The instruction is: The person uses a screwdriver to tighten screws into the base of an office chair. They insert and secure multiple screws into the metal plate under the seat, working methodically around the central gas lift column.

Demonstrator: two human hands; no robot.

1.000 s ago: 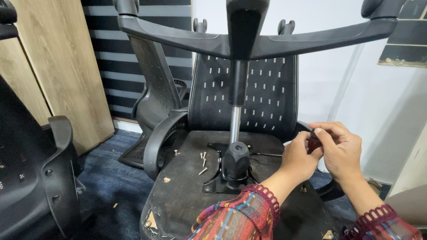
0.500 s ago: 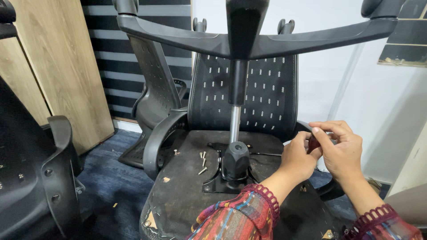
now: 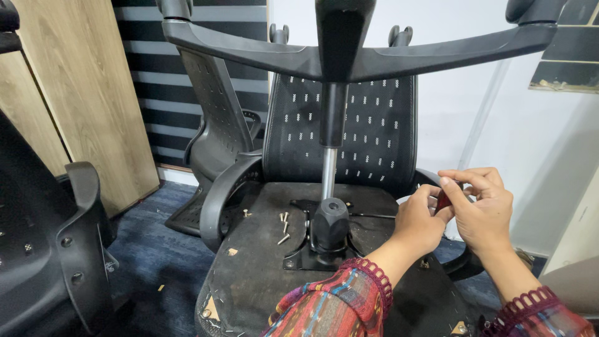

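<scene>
Since a moment ago the two hands have hardly moved: they stay together just right of the gas-lift column (image 3: pixel 329 168) that rises from the upturned seat. The left hand (image 3: pixel 417 219) and the right hand (image 3: pixel 480 209) both pinch a small dark reddish object (image 3: pixel 443 200), fingertips closed on it from either side. The right-hand fingers have shifted slightly over it, as if turning or working it. Most of it is hidden by the fingers, so I cannot tell what it is. My reading is that the fiddling with this small part is still going on and nothing has yet gone back to the chair.

The chair seat underside (image 3: pixel 262 262) lies bottom-up, dark and scuffed, with scraps of pale debris near its front edge. Left of the column's base a few loose screws (image 3: pixel 284 226) lie scattered on it, untouched. The column stands in a black mechanism plate (image 3: pixel 324 240), and above it the star base (image 3: pixel 349 47) spreads its arms across the top of the view.

Behind the column leans a perforated black backrest (image 3: pixel 374 137); further left of it stands another chair frame (image 3: pixel 212 125) against a striped wall, then a wooden panel (image 3: pixel 81 93). The floor has blue carpet (image 3: pixel 156 249).
</scene>
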